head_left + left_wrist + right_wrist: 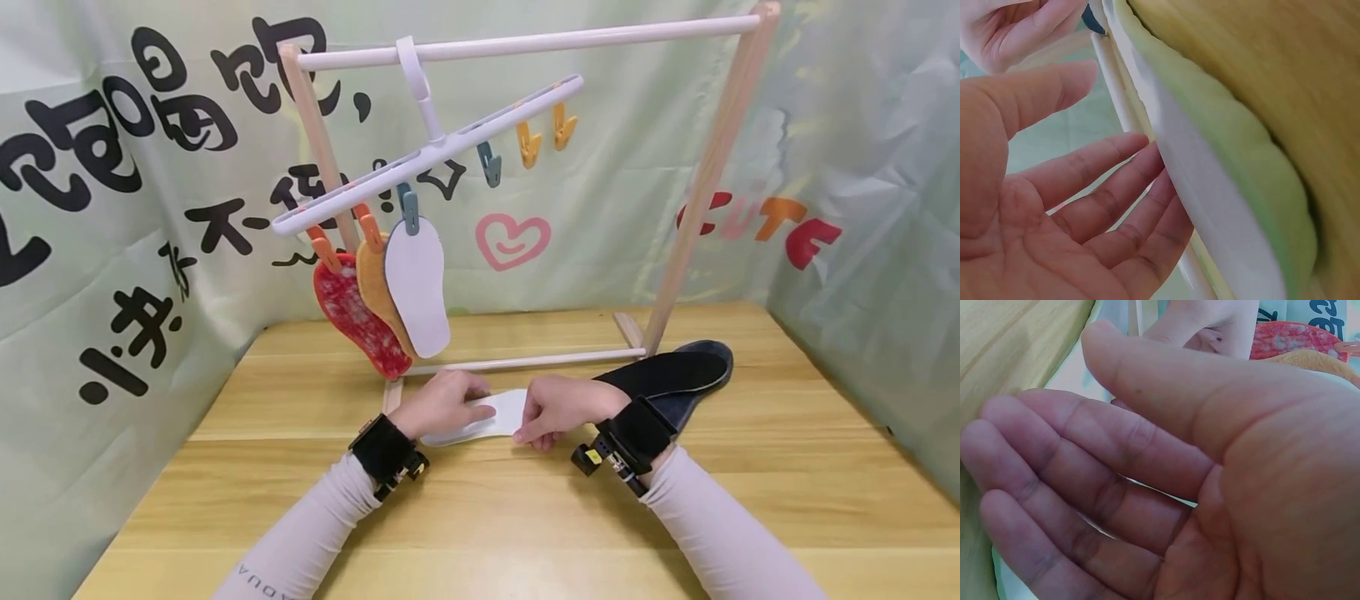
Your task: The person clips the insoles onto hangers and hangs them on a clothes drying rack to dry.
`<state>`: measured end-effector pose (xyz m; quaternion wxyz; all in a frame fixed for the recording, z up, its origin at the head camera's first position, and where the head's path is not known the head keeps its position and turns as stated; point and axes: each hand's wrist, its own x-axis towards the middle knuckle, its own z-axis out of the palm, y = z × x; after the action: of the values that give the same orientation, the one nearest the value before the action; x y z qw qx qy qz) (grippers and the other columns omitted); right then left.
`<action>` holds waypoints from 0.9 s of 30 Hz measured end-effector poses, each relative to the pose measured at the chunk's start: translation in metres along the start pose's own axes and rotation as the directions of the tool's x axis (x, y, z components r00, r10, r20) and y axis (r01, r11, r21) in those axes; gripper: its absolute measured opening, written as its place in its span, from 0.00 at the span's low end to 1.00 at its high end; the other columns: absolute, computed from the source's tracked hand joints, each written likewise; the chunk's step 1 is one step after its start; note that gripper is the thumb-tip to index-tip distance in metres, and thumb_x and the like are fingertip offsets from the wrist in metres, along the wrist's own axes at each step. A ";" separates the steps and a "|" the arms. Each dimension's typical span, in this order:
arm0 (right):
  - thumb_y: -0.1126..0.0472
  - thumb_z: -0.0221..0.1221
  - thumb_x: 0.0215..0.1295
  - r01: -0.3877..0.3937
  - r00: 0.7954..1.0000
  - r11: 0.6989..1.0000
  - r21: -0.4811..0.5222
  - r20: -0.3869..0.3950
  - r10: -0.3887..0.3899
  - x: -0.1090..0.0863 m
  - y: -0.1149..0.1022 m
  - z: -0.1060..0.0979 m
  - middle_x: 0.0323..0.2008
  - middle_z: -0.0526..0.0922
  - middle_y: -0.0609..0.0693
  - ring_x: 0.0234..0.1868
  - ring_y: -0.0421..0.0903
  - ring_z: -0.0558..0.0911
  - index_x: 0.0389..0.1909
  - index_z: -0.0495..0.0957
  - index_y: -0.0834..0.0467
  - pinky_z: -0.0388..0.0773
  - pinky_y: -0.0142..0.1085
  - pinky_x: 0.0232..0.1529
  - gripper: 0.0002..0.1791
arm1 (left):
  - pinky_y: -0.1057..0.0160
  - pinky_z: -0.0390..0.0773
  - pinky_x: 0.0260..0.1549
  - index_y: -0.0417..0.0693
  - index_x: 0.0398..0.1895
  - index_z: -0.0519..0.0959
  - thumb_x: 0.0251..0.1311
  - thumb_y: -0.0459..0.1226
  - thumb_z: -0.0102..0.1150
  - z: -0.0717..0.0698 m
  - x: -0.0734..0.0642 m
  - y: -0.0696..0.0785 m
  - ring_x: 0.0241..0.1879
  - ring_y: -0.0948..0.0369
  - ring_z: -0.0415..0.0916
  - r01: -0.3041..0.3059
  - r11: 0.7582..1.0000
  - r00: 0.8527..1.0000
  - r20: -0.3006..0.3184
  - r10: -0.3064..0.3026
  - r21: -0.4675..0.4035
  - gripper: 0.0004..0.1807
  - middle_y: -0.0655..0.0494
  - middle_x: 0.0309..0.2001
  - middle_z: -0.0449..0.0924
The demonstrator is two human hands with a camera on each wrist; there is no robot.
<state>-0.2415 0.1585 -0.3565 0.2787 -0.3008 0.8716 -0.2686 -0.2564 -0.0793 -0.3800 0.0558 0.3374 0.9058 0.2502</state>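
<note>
Pale green cloth (622, 242) printed with lettering encloses a wood-grain counter (480, 533), on which stands a drying rack (600, 36) bearing a tilted clip hanger (487, 125). From the hanger's lower end are suspended a mottled red insole (352, 308), a tan insole (373, 283) and a white-faced insole (420, 287); toward its raised end, a blue-grey clip (491, 165) and two yellow clips (528, 146) hold nothing. At right, a black insole (667, 373) lies over a dark blue insole (678, 410).

Between the hands, before the rack, the scallop-edged insole (506, 410) presents its white face upward and its green side toward the counter. The left hand (442, 402) is spread, its fingers (1085, 167) nearly straight with their tips at the insole's edge and the thumb well apart. The right hand (562, 406) is loosely extended over the opposite end, thumb likewise separated; neither closes round the insole, and how firmly the right touches it cannot be told.

For sound handling, thumb and fingertips should oppose each other across the rim, both ends rising together, since thin padding would probably sag or fold if raised from one corner.
</note>
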 end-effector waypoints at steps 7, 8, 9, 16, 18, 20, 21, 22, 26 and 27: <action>0.56 0.70 0.72 0.005 1.000 1.000 -0.025 -0.012 -0.005 -0.001 -0.004 -0.002 0.20 0.88 0.52 0.22 0.40 0.84 0.24 0.89 0.62 0.78 0.27 0.29 0.18 | 0.68 0.54 0.29 0.46 0.21 0.67 0.69 0.38 0.69 -0.002 0.000 0.003 0.23 0.67 0.52 -0.034 0.999 0.999 0.012 0.034 -0.002 0.22 0.59 0.21 0.56; 0.56 0.70 0.72 0.004 1.000 1.000 -0.024 -0.013 -0.004 -0.001 -0.004 -0.001 0.20 0.88 0.52 0.23 0.40 0.85 0.24 0.89 0.62 0.79 0.27 0.29 0.18 | 0.68 0.54 0.29 0.44 0.22 0.66 0.69 0.37 0.69 -0.002 0.000 0.003 0.23 0.67 0.52 -0.033 0.999 0.999 0.016 0.033 -0.005 0.23 0.58 0.21 0.56; 0.57 0.70 0.72 0.003 1.000 1.000 -0.021 -0.013 -0.003 -0.001 -0.004 -0.001 0.20 0.88 0.53 0.23 0.41 0.85 0.24 0.89 0.62 0.79 0.27 0.29 0.18 | 0.68 0.53 0.29 0.43 0.22 0.66 0.69 0.37 0.69 -0.002 0.000 0.003 0.23 0.67 0.52 -0.030 1.000 0.999 0.020 0.030 -0.009 0.23 0.58 0.21 0.55; 0.57 0.69 0.73 -0.010 1.000 1.000 -0.004 -0.018 0.010 -0.002 -0.005 0.001 0.21 0.88 0.53 0.22 0.40 0.84 0.24 0.90 0.62 0.76 0.26 0.27 0.17 | 0.69 0.53 0.28 0.48 0.20 0.68 0.67 0.33 0.70 0.001 0.000 0.003 0.23 0.68 0.55 -0.015 1.000 1.000 0.002 0.015 -0.007 0.21 0.61 0.20 0.57; 0.57 0.69 0.73 -0.018 1.000 1.000 -0.003 -0.018 0.018 -0.003 -0.005 0.001 0.21 0.88 0.53 0.22 0.40 0.84 0.24 0.90 0.62 0.76 0.26 0.28 0.17 | 0.70 0.55 0.28 0.50 0.22 0.73 0.66 0.33 0.71 0.001 0.000 0.002 0.24 0.68 0.58 -0.004 1.000 1.000 -0.002 0.004 0.001 0.18 0.61 0.20 0.61; 0.57 0.70 0.73 -0.024 1.000 1.000 0.004 -0.020 0.024 -0.003 -0.005 0.001 0.21 0.88 0.53 0.23 0.40 0.85 0.24 0.90 0.63 0.78 0.28 0.29 0.17 | 0.71 0.62 0.29 0.48 0.27 0.81 0.65 0.32 0.71 0.001 0.000 0.002 0.25 0.68 0.63 0.014 1.000 1.000 -0.009 -0.014 -0.002 0.10 0.62 0.21 0.69; 0.57 0.69 0.73 -0.024 1.000 1.000 0.003 -0.020 0.024 -0.003 -0.005 0.001 0.21 0.89 0.53 0.23 0.40 0.85 0.24 0.90 0.63 0.79 0.28 0.29 0.17 | 0.71 0.66 0.30 0.47 0.30 0.84 0.65 0.31 0.71 0.001 0.000 0.002 0.27 0.69 0.67 0.027 1.000 0.999 -0.016 -0.027 -0.006 0.06 0.62 0.23 0.74; 0.57 0.69 0.73 -0.023 1.000 1.000 0.003 -0.021 0.023 -0.003 -0.005 0.001 0.21 0.89 0.53 0.23 0.41 0.86 0.24 0.90 0.63 0.80 0.28 0.29 0.18 | 0.71 0.71 0.32 0.45 0.35 0.87 0.65 0.31 0.71 0.000 0.000 0.003 0.29 0.69 0.72 0.039 0.999 0.999 -0.024 -0.039 -0.012 0.02 0.61 0.26 0.80; 0.57 0.69 0.73 -0.022 1.000 1.000 0.002 -0.022 0.022 -0.003 -0.005 0.002 0.21 0.88 0.53 0.23 0.42 0.87 0.24 0.89 0.63 0.78 0.27 0.29 0.18 | 0.67 0.84 0.41 0.41 0.45 0.90 0.65 0.31 0.72 -0.001 -0.001 0.003 0.37 0.66 0.84 0.075 0.996 0.995 -0.055 -0.077 -0.040 0.07 0.53 0.37 0.91; 0.57 0.69 0.73 -0.023 0.999 1.000 0.001 -0.023 0.023 -0.003 -0.005 0.002 0.21 0.88 0.53 0.23 0.42 0.87 0.24 0.89 0.63 0.78 0.27 0.28 0.18 | 0.67 0.84 0.42 0.41 0.44 0.90 0.65 0.31 0.72 -0.001 -0.001 0.004 0.37 0.65 0.85 0.077 0.996 0.995 -0.059 -0.079 -0.045 0.07 0.52 0.37 0.91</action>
<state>-0.2365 0.1566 -0.3535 0.2720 -0.2875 0.8780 -0.2691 -0.2537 -0.0784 -0.3771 0.0452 0.2927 0.9140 0.2772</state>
